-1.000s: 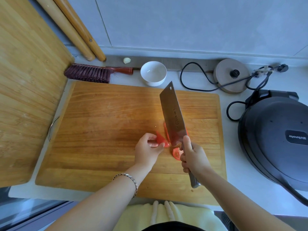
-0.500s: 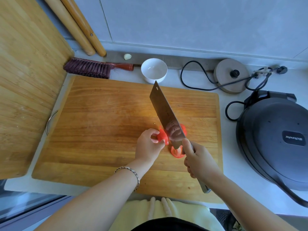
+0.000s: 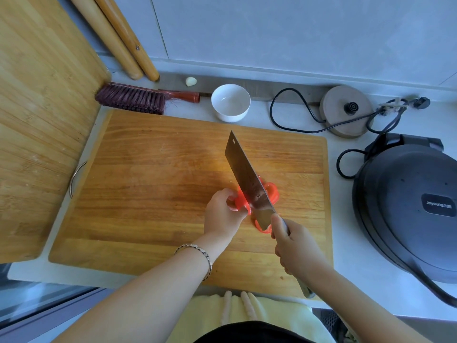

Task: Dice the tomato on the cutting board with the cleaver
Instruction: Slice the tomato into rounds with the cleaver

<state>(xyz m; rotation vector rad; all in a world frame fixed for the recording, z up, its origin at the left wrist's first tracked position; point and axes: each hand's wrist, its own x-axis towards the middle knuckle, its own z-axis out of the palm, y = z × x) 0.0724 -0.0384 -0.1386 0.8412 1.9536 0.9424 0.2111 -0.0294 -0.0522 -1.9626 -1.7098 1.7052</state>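
- The tomato [image 3: 241, 203] lies in red pieces on the cutting board [image 3: 148, 194], right at the fingertips of the left hand [image 3: 222, 216]. One piece sits under those fingers, another shows just past the far side of the blade, and a third lies just ahead of the right hand's knuckles.
- The left hand is curled, its fingertips pinching the nearest piece to steady it on the board.
- The right hand [image 3: 296, 246] is wrapped tight round the handle [image 3: 305, 290] of the cleaver [image 3: 247, 179], with one finger stretched up to the heel of the blade.
- The blade stands tilted between the two hands, its edge down among the pieces. I cannot tell whether it touches the board.
- As I judge it, the cut tomato is soft, wet and light (skin side slick, flesh side quick to squash), so it will slide or collapse under a hard pinch.
- The best hold is from above on the skin side, with the fingertips tucked back behind the knuckles. The cut face should lie flat on the board so the piece cannot roll.
- The cleaver looks heavy and stiff. Its own weight should do the cutting, with the grip close to the blade for control.
- The risk is a small slippery piece skating toward the left fingers, which sit just beside the edge.
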